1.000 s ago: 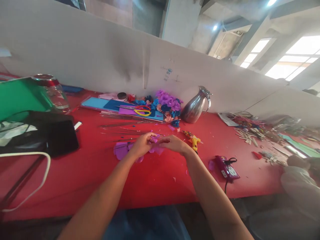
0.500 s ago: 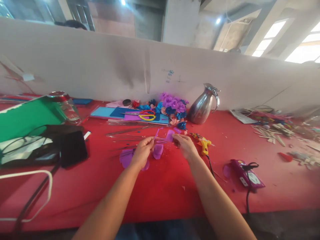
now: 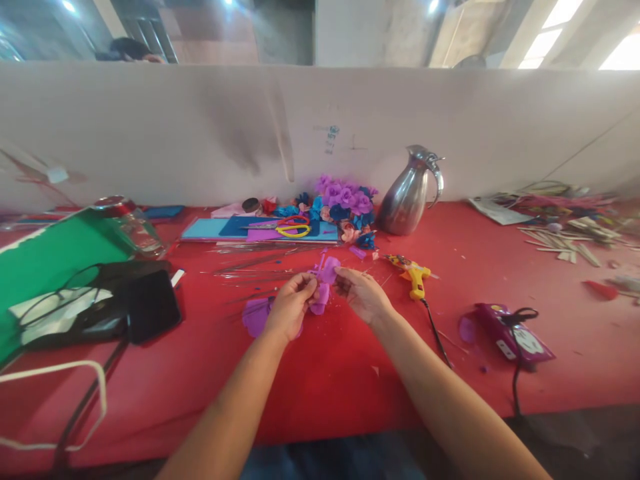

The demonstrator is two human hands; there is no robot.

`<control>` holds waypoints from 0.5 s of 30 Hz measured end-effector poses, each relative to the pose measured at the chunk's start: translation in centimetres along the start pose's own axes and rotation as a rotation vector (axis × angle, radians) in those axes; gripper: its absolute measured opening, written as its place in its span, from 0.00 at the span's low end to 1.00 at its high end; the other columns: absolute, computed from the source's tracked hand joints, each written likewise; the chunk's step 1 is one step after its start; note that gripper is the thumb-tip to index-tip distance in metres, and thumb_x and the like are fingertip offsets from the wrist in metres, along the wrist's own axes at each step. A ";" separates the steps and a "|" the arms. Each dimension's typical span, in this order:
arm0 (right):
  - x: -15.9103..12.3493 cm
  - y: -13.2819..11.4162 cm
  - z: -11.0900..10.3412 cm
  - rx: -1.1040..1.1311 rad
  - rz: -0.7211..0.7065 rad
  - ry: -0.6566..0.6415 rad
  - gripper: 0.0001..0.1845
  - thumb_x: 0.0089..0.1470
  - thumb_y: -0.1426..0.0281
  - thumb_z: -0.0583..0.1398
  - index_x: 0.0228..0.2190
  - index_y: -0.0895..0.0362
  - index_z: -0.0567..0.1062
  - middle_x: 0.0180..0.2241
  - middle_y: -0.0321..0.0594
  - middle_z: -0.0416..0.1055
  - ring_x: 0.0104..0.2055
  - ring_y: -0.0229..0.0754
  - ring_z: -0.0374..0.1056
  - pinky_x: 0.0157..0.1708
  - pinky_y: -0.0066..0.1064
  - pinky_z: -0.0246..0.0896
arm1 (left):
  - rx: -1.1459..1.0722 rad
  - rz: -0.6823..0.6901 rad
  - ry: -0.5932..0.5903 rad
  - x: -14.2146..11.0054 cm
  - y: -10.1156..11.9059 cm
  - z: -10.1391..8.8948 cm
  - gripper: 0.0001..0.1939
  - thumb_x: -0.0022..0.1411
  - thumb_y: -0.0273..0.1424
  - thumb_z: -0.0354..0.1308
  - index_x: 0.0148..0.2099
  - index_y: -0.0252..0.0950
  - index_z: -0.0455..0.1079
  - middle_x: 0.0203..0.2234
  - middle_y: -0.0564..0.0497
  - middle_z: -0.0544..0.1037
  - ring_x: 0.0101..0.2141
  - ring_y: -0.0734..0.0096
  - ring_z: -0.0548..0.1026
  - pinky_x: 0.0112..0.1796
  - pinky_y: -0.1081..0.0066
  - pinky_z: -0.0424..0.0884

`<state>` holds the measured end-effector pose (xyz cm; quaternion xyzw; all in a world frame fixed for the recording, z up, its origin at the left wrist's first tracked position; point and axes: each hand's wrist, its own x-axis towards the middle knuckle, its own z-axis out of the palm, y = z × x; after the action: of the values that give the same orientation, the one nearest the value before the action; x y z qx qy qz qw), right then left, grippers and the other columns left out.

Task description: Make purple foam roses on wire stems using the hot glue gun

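Over the middle of the red table, my left hand [image 3: 293,307] is closed, pinching a thin purple strip [image 3: 323,259] that pokes up past the fingertips. My right hand [image 3: 367,293] grips the edge of a purple paper petal [image 3: 329,271] between thumb and fingers. The petal meets or overlaps the strip; whether they are joined I cannot tell. Just below the fingertips lies another purple petal [image 3: 320,301]. More purple petals [image 3: 256,317] rest on the table, partly hidden by my left hand.
A yellow glue gun [image 3: 415,279] lies right of my hands, its cord trailing toward me. Behind are scissors [image 3: 293,231] on coloured sheets, paper flowers [image 3: 345,199] and a steel jug [image 3: 407,193]. A purple power strip [image 3: 517,333] sits right, a phone [image 3: 153,307] left.
My right hand has brought the petal left, up against the strip in my left hand. The camera view has tilted and shifted slightly.
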<state>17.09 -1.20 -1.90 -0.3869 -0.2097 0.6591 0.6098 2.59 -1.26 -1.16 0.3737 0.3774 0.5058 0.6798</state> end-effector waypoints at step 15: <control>0.4 0.6 -0.2 0.033 0.058 -0.039 0.05 0.39 0.71 0.68 0.22 0.58 0.78 0.22 0.36 0.75 0.25 0.34 0.68 0.29 0.26 0.65 | -0.065 -0.037 0.025 0.1 -0.4 0.1 0.20 0.38 0.31 0.73 0.35 0.32 0.73 0.21 0.56 0.71 0.21 0.81 0.65 0.22 0.77 0.58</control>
<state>16.84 -0.95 -2.55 -0.3696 -0.1992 0.6875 0.5925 2.87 -1.29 -1.44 0.3378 0.3760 0.5096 0.6963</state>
